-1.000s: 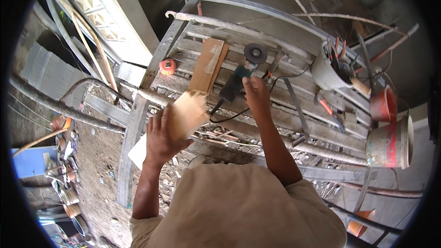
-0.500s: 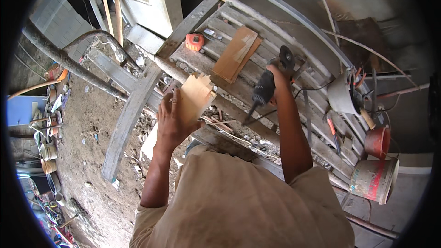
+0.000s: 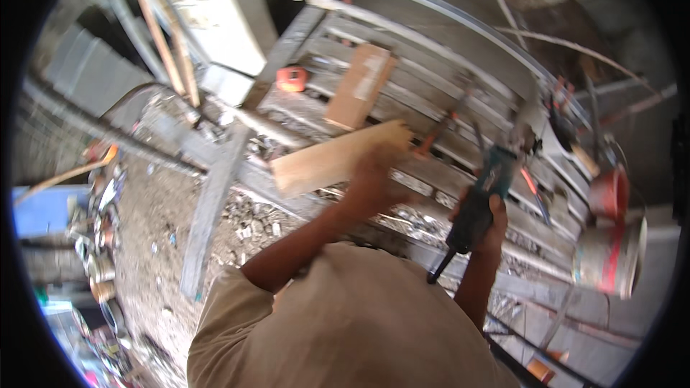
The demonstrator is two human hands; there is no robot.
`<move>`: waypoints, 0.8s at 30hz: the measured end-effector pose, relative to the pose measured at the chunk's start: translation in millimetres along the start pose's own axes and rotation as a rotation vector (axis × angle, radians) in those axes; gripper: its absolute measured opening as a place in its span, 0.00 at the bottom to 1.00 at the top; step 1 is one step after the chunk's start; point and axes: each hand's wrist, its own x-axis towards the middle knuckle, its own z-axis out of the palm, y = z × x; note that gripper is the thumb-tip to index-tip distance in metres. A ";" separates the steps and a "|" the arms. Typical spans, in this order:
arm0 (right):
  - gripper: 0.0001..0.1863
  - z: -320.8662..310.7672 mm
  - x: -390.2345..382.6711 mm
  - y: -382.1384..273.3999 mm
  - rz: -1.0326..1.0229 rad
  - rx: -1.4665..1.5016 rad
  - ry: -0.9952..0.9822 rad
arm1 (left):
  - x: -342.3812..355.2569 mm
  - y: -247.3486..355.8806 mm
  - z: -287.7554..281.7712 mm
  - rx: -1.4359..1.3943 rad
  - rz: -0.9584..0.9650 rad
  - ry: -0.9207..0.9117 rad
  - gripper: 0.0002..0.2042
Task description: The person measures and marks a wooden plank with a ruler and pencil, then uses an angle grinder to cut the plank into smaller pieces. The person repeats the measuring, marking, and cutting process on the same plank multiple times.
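Observation:
In my right hand (image 3: 489, 223) is a dark angle grinder (image 3: 483, 197), held by its body, its cord end pointing toward me and its head away. My left hand (image 3: 374, 176) is at the near edge of a flat tan board-like piece (image 3: 316, 162) with a jagged right end. Motion smears its fingers, so its grip does not show. The piece lies crosswise over the slatted bench (image 3: 417, 115). Beyond it rests a brown rectangular piece (image 3: 359, 86) with a pale strip on it. An orange tape measure (image 3: 291, 79) sits to its left.
An orange-ended tool (image 3: 435, 136) lies on the slats, and an orange-and-dark tool (image 3: 535, 194) lies right of the grinder. A red bucket (image 3: 607, 194) and a pale bucket (image 3: 607, 259) stand at the right. Rubble and a grey beam (image 3: 215, 208) are at the left.
My right hand has brought the grinder nearer and to the right. The tan piece has turned from lengthwise to crosswise, and my left hand has moved right along it.

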 end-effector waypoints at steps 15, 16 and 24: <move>0.32 6.9 66.6 -23.2 -0.113 -0.090 -0.104 | 49.7 87.8 -0.1 -1.234 -0.341 -0.616 0.35; 0.30 -8.4 66.1 -23.6 -0.163 -0.218 0.054 | 59.5 90.8 23.1 -1.145 -0.020 -0.367 0.34; 0.29 0.4 116.1 62.5 -0.183 0.068 0.304 | 78.9 82.3 24.8 -0.923 -0.096 -0.324 0.34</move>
